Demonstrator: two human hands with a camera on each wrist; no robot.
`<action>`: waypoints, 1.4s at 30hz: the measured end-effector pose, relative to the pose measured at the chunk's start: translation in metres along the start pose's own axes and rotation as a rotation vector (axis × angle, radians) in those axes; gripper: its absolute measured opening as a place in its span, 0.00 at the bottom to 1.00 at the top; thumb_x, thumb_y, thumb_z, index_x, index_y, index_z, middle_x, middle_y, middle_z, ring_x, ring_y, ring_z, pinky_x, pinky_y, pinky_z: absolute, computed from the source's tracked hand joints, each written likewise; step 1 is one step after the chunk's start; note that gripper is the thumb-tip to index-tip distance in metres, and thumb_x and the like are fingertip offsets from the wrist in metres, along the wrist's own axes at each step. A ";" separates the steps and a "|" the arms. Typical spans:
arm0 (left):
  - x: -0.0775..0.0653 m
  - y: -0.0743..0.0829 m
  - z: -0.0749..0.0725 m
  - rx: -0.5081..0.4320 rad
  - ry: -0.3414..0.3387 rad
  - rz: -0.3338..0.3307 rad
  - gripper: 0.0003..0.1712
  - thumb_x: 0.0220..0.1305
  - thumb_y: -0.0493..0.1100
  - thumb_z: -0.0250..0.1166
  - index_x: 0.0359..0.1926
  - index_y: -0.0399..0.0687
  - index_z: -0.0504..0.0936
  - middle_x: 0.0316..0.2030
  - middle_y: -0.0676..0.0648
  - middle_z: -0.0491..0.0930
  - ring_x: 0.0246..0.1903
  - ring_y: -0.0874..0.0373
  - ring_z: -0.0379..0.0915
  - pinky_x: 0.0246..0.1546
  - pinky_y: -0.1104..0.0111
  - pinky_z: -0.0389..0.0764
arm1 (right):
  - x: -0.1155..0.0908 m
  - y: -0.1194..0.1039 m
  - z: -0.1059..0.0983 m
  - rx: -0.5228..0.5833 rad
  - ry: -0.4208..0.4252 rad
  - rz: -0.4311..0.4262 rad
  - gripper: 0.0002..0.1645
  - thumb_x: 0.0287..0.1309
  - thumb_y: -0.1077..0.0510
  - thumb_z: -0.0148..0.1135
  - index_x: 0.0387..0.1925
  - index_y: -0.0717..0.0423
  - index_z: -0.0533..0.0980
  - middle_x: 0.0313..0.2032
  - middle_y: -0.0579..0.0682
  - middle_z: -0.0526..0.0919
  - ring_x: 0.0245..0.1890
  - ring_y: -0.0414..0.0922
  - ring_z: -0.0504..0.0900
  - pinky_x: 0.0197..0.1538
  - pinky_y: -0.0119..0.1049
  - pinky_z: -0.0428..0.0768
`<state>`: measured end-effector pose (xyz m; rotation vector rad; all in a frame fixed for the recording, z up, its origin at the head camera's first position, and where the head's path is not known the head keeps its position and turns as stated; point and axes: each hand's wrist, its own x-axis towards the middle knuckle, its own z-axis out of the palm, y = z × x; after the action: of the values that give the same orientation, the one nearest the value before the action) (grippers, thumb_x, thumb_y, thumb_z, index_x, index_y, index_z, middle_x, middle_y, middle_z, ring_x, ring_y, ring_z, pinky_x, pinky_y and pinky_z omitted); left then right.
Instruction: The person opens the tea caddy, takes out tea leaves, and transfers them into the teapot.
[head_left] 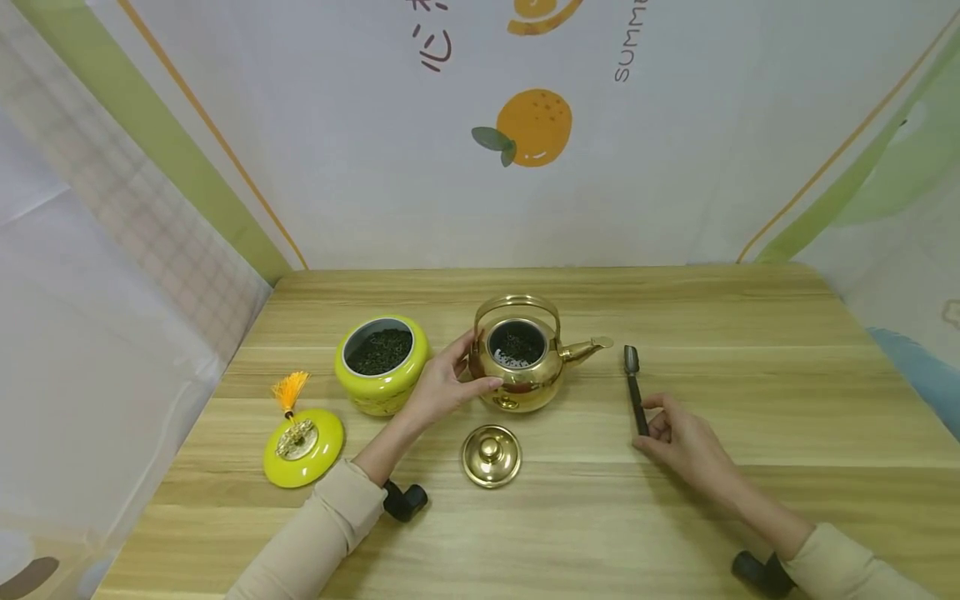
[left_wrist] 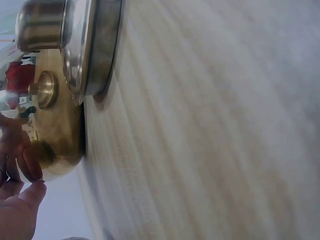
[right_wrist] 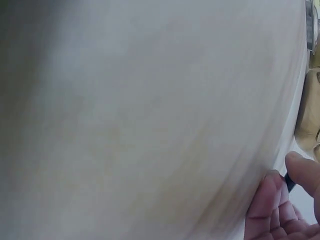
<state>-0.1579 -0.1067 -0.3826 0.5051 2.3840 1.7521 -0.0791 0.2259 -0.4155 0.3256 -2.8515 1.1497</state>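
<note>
A shiny gold teapot [head_left: 531, 392] stands uncovered, its spout toward the right and some dark tea leaves [head_left: 519, 343] inside. My left hand [head_left: 442, 387] holds its left side, thumb across the front and fingers partly hidden behind. In the left wrist view, fingertips [left_wrist: 32, 162] meet the pot's reflective wall. To the right, my right hand [head_left: 686, 442] pinches the handle end of a dark tea scoop [head_left: 636, 392], whose bowl points away from me. The right wrist view shows only the scoop's dark end [right_wrist: 290, 183] between thumb and fingers.
Left of the teapot is a yellow-green jar [head_left: 382, 385] of tea leaves. Its tasselled lid [head_left: 322, 450] lies nearer the left edge. The gold teapot lid [head_left: 491, 457] rests knob-up in front of the pot. A printed cloth [head_left: 637, 183] hangs behind the wooden table [head_left: 585, 533].
</note>
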 end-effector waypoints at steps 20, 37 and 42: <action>-0.002 0.002 0.001 -0.016 0.011 -0.015 0.50 0.52 0.36 0.72 0.70 0.35 0.53 0.70 0.38 0.53 0.69 0.45 0.52 0.69 0.61 0.57 | 0.004 -0.005 -0.003 -0.013 -0.072 0.118 0.25 0.48 0.65 0.68 0.47 0.73 0.69 0.21 0.47 0.79 0.20 0.36 0.72 0.21 0.26 0.71; 0.000 0.000 0.001 -0.018 -0.001 0.000 0.49 0.52 0.36 0.71 0.70 0.36 0.53 0.70 0.39 0.55 0.68 0.46 0.54 0.68 0.62 0.59 | 0.003 -0.006 -0.003 -0.014 -0.098 0.137 0.25 0.51 0.64 0.67 0.47 0.74 0.69 0.21 0.47 0.77 0.20 0.38 0.70 0.21 0.27 0.70; 0.000 0.000 0.001 -0.017 -0.010 -0.002 0.49 0.52 0.37 0.72 0.71 0.37 0.53 0.70 0.39 0.54 0.68 0.46 0.53 0.69 0.62 0.58 | 0.002 -0.005 -0.004 0.009 -0.087 0.143 0.28 0.51 0.62 0.67 0.50 0.74 0.67 0.21 0.47 0.77 0.19 0.36 0.70 0.21 0.26 0.70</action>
<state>-0.1576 -0.1056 -0.3830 0.5073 2.3599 1.7640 -0.0800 0.2248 -0.4091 0.1790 -2.9891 1.2009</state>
